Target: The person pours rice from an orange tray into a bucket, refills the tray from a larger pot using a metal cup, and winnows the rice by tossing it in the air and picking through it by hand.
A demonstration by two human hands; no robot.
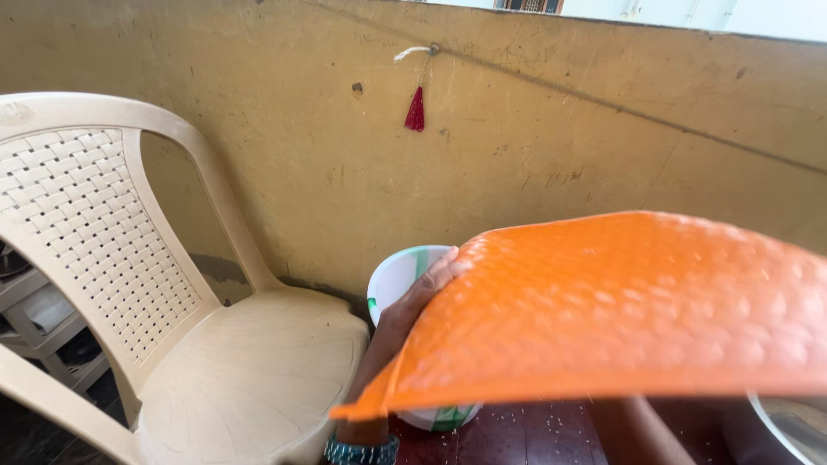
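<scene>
Orange tray (620, 310) | left hand (422, 297) grips edge (right hidden) | yellow wall (345, 155), probably balcony

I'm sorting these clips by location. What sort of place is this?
Probably a home balcony or terrace: a stained yellow parapet wall with open daylight above, a cream plastic chair, and a dark red floor scattered with small grains.

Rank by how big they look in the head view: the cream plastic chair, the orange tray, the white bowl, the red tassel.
1. orange tray and cream plastic chair: alike, and the tray is nearer the camera, so unsure.
2. white bowl, partly hidden.
3. red tassel.
</scene>
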